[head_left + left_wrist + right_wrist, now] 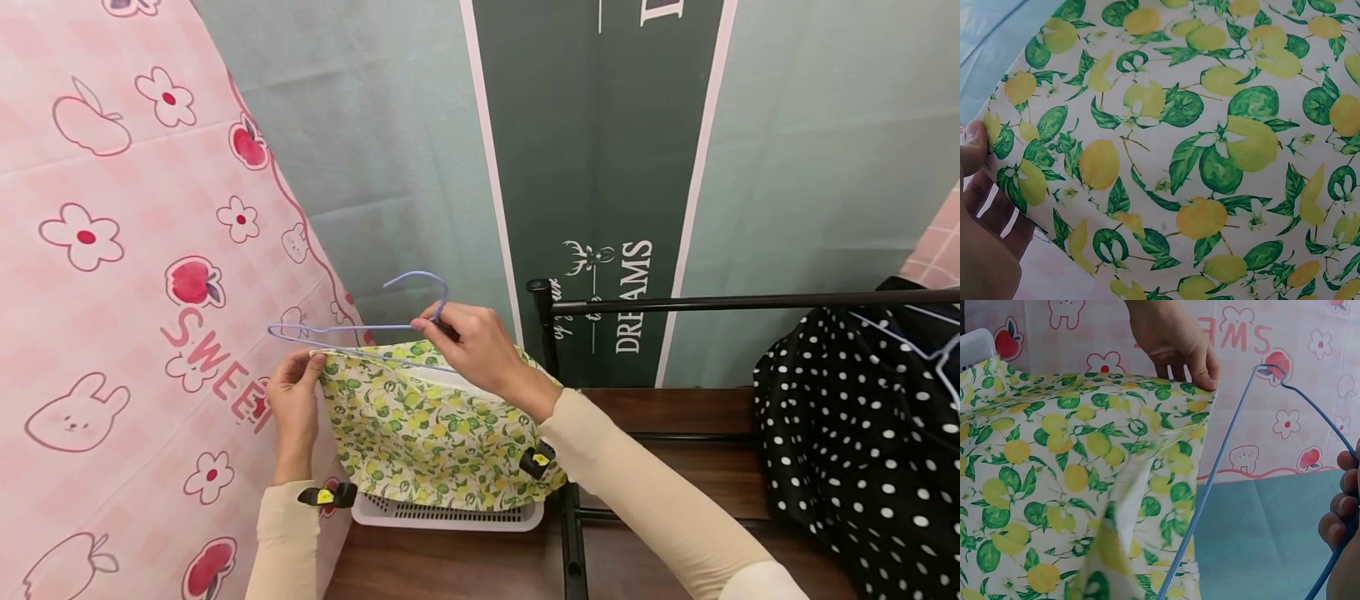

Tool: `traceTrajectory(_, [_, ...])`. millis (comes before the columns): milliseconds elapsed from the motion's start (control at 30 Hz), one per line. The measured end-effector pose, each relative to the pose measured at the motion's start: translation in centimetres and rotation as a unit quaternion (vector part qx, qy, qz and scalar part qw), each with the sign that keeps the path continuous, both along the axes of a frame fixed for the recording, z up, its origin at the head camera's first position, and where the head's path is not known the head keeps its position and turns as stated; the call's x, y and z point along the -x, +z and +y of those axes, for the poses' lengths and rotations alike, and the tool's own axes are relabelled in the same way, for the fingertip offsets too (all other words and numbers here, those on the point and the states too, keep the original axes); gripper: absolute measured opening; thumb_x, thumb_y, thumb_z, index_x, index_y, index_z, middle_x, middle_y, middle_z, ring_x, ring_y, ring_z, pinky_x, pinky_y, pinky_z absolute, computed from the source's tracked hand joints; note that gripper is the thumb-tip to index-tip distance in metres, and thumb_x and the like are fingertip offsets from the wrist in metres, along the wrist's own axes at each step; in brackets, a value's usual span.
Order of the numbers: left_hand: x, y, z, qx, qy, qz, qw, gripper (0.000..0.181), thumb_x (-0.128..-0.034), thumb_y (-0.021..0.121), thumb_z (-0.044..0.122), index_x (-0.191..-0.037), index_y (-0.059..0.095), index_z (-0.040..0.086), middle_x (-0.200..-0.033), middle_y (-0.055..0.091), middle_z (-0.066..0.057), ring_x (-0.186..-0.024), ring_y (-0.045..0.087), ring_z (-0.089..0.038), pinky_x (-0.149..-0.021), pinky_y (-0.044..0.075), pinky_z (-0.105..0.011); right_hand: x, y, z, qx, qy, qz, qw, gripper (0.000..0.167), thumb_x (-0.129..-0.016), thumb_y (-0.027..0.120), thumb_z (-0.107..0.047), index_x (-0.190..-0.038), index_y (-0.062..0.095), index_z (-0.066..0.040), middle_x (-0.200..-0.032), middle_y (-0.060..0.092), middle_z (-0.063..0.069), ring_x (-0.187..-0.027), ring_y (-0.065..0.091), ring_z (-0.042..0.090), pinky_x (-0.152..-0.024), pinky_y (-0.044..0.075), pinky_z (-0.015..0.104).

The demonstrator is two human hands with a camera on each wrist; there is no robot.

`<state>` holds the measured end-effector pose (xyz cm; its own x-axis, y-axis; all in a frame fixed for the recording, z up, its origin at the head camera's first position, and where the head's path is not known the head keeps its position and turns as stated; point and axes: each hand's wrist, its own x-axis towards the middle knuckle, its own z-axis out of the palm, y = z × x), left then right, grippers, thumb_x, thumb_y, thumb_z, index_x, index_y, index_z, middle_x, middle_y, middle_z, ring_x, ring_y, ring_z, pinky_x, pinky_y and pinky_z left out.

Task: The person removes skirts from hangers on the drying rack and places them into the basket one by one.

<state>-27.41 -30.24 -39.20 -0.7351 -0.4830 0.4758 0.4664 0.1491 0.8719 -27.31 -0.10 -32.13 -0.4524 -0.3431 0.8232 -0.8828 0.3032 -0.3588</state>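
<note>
A lemon-print cloth (442,433) spreads out below both hands, its white inner side showing along the upper opening. My left hand (294,400) pinches the cloth's upper left corner between thumb and fingers. In the left wrist view, the printed cloth (1166,175) fills most of the picture beside that hand (988,250). My right hand (480,350) grips a blue wire hanger (375,327) at the base of its hook. The hanger's narrow left end points past the left hand, and its lower wire runs along the cloth's top edge. Whether the hanger's right end is inside the cloth is hidden.
Beneath the cloth stands a white perforated basket (450,525) on a brown wooden surface (442,571). To the right is a black rack (712,302), with a black polka-dot garment (810,417) hanging there. A pink patterned curtain (150,333) borders the left side.
</note>
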Motion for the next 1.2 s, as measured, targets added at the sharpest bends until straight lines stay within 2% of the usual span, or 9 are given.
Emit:
traceTrajectory(167, [0.1,-0.3,0.6,0.010,-0.015,-0.021,0.9996,0.005,-0.0992,0.076,0.007,-0.097,0.079,0.011,-0.087,0.070,0.011,-0.078,0.061,-0.005,-0.072,0.049,-0.017,-0.1,0.0,0.0,0.031,0.024,0.011,0.9992,0.007,-0.103,0.069,-0.009,-0.105,0.075,-0.005,-0.078,0.067,0.002,-0.058,0.044,0.006,-0.056,0.037,0.022])
traceTrajectory(333, [0.1,-0.7,1.2,0.028,-0.029,-0.039,0.9984,0.002,-0.0999,0.076,0.011,-0.098,0.077,0.010,-0.087,0.070,0.012,-0.079,0.060,-0.005,-0.072,0.048,-0.019,-0.1,0.1,0.0,0.056,0.044,0.032,0.9969,0.007,-0.101,0.070,-0.004,-0.106,0.075,-0.003,-0.077,0.065,0.004,-0.059,0.045,0.008,-0.057,0.038,0.022])
traceTrajectory(433, [0.2,-1.0,1.5,0.036,-0.036,-0.041,0.9978,0.007,-0.0996,0.076,0.009,-0.101,0.076,0.003,-0.087,0.071,0.014,-0.080,0.061,-0.005,-0.073,0.048,-0.019,-0.2,0.2,0.1,0.068,0.053,0.046,0.9952,0.011,-0.105,0.068,-0.011,-0.107,0.074,-0.001,-0.075,0.063,0.005,-0.060,0.045,0.009,-0.057,0.039,0.023])
traceTrajectory(633, [0.3,-1.9,2.4,0.069,-0.061,-0.059,0.9940,0.017,-0.1019,0.071,0.005,-0.110,0.070,-0.010,-0.089,0.068,0.015,-0.082,0.060,-0.005,-0.074,0.049,-0.017,-0.6,0.5,0.0,0.079,0.065,0.066,0.9926,0.042,-0.110,0.051,-0.036,-0.107,0.074,0.000,-0.074,0.062,0.005,-0.059,0.044,0.009,-0.057,0.038,0.024])
traceTrajectory(700, [0.3,-2.2,2.7,0.076,-0.074,-0.063,0.9923,0.018,-0.1019,0.071,0.005,-0.111,0.070,-0.011,-0.090,0.069,0.012,-0.082,0.061,-0.006,-0.074,0.050,-0.017,-0.8,0.6,0.0,0.077,0.067,0.068,0.9925,0.041,-0.110,0.052,-0.035,-0.107,0.074,0.000,-0.075,0.064,0.005,-0.059,0.044,0.008,-0.057,0.039,0.024])
traceTrajectory(800, [0.4,-2.6,3.2,0.086,-0.093,-0.070,0.9896,0.017,-0.1019,0.071,0.004,-0.109,0.071,-0.011,-0.091,0.070,0.007,-0.080,0.063,-0.007,-0.074,0.051,-0.018,-1.2,0.8,-0.1,0.069,0.070,0.068,0.9928,0.030,-0.109,0.059,-0.026,-0.106,0.074,0.000,-0.077,0.066,0.006,-0.059,0.045,0.008,-0.058,0.040,0.023])
traceTrajectory(900, [0.6,-3.1,3.6,0.098,-0.106,-0.077,0.9865,0.016,-0.1014,0.072,0.006,-0.107,0.072,-0.009,-0.090,0.070,0.008,-0.080,0.063,-0.007,-0.074,0.051,-0.017,-1.4,0.7,-0.1,0.066,0.073,0.069,0.9928,0.030,-0.109,0.059,-0.026,-0.106,0.074,0.000,-0.080,0.069,0.007,-0.060,0.047,0.008,-0.058,0.041,0.023])
traceTrajectory(1000, [0.8,-3.7,4.0,0.108,-0.119,-0.083,0.9836,0.016,-0.1008,0.073,0.006,-0.106,0.072,-0.009,-0.087,0.069,0.012,-0.080,0.062,-0.006,-0.074,0.050,-0.017,-1.4,0.6,0.0,0.066,0.074,0.067,0.9928,0.044,-0.110,0.050,-0.038,-0.105,0.074,-0.001,-0.080,0.069,0.007,-0.060,0.047,0.008,-0.058,0.041,0.023])
traceTrajectory(1200, [1.0,-4.8,5.0,0.128,-0.152,-0.092,0.9757,0.012,-0.0995,0.074,0.004,-0.104,0.074,-0.007,-0.090,0.072,0.008,-0.082,0.064,-0.005,-0.076,0.052,-0.017,-1.3,0.4,0.3,0.065,0.073,0.061,0.9933,0.039,-0.110,0.054,-0.034,-0.105,0.074,-0.001,-0.081,0.070,0.007,-0.060,0.048,0.008,-0.058,0.042,0.023])
